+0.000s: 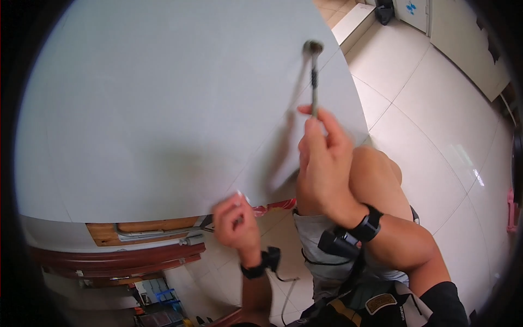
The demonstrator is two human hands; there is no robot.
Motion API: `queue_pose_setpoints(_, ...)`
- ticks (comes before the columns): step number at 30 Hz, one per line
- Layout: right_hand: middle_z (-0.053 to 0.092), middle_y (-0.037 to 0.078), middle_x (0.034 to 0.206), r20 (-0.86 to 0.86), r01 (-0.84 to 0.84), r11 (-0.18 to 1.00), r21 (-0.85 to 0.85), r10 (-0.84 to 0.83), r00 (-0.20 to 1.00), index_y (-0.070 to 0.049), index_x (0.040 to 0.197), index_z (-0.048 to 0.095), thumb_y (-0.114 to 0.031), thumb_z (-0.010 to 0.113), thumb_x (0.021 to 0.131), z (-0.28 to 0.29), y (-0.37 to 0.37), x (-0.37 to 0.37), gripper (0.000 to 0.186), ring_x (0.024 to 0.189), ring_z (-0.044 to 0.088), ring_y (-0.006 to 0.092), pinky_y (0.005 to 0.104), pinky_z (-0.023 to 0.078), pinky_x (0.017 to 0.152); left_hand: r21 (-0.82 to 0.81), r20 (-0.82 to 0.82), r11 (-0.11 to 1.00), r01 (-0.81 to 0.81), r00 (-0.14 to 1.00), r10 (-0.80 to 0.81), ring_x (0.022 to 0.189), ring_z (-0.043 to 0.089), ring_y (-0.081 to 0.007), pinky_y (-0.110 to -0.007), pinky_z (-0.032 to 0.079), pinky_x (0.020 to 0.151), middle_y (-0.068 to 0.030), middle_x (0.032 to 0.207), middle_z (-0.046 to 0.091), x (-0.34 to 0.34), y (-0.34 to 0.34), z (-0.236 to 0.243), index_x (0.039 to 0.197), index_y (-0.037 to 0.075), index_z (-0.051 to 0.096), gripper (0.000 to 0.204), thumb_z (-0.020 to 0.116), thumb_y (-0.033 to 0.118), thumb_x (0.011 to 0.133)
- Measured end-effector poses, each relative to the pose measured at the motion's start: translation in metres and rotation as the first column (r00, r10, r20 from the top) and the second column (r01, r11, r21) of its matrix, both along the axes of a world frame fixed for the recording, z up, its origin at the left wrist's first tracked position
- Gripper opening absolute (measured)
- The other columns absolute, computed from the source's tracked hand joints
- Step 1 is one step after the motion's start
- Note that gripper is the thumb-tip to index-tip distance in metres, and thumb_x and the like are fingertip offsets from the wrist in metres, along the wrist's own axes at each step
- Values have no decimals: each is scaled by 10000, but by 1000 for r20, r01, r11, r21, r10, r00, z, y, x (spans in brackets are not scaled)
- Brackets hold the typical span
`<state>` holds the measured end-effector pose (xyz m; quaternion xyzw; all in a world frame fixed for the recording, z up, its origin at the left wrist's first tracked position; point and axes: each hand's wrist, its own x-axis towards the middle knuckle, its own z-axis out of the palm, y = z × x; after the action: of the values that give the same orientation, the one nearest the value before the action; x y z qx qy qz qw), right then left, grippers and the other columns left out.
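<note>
This looks like a room in a home, though a small workroom is also possible. Glossy pale floor tiles stretch beyond the surface's right edge. Dark red, polished-looking wooden furniture (more domestic than industrial) sits past the near edge, toward the left corner, beside assorted small belongings.
</note>
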<state>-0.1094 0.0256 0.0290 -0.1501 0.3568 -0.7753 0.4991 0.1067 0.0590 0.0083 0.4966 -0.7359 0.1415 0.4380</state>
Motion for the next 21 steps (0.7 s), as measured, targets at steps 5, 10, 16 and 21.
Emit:
queue_pose_setpoints(5, 501, 16, 627, -397, -136, 987, -90, 90, 914, -5, 1195, 631, -156, 510, 1036, -5, 55, 77, 250, 575, 540, 80, 276, 386, 525, 245, -129, 932, -267, 944, 305, 741, 677, -177, -274, 554, 581, -125, 944, 708, 1, 75, -74, 762, 0, 638, 162, 772, -82, 801)
queue_pose_setpoints(10, 514, 14, 624, -251, -91, 991, 98, 113, 961, -26, 1218, 621, -160, 517, 1031, 12, 26, 42, 252, 586, 548, 57, 274, 407, 515, 457, -554, 882, -116, 739, 384, 705, 681, -157, -256, 588, 528, -136, 994, 694, 27, 104, -88, 743, -5, 601, 193, 757, -80, 829)
queue_pose_setpoints(16, 415, -57, 660, -372, -164, 982, -94, 118, 921, -44, 1241, 615, -183, 518, 1048, -4, 53, 79, 257, 593, 376, 1, 202, 295, 490, 187, -368, 982, -30, 925, 98, 664, 665, -144, -242, 562, 509, -135, 982, 698, 33, 61, -76, 776, 4, 627, 175, 767, -93, 813)
queue_pose_setpoints(21, 526, 43, 667, -226, -39, 997, 65, 53, 973, -19, 1125, 639, -190, 507, 1026, 5, 12, 25, 237, 604, 487, 75, 287, 396, 530, 216, -616, 976, -25, 772, 156, 690, 677, -160, -254, 575, 502, -154, 1015, 690, -3, 45, -44, 794, -40, 598, 167, 749, -100, 829)
